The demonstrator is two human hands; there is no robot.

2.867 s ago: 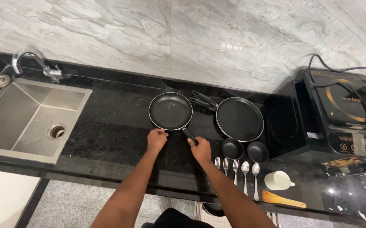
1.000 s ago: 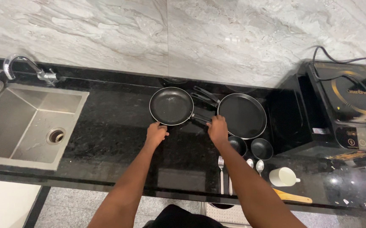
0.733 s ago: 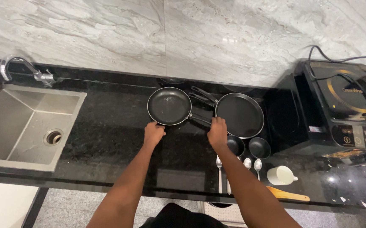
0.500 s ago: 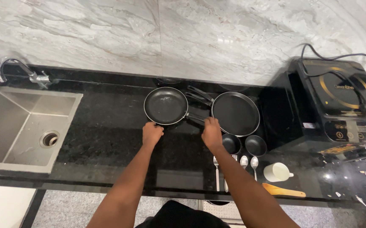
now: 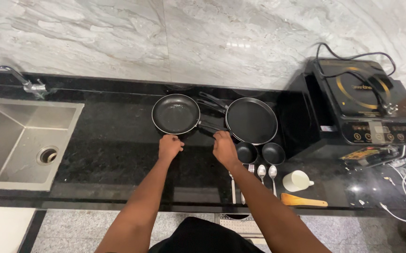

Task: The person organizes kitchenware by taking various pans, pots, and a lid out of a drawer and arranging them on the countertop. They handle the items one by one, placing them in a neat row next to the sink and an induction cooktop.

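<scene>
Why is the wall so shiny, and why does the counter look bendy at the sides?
In the head view, the marble wall shows a bright patch of reflected light; the black counter curves toward the edges from wide-lens distortion; the frying pan and both hands, left hand and right hand, look sharp, with no blur.

I see the small frying pan sitting flat on the black counter, round, dark inside with a thin pale rim, its bowl bare. Its black handle runs out to my right, low and slightly toward me, ending close to the flat pan. That flat pan lies just beside it on the right, wider, shallow and black, also level, with its own handle angling up and left behind the small pan's rim. I cannot tell whether the two touch.
</scene>
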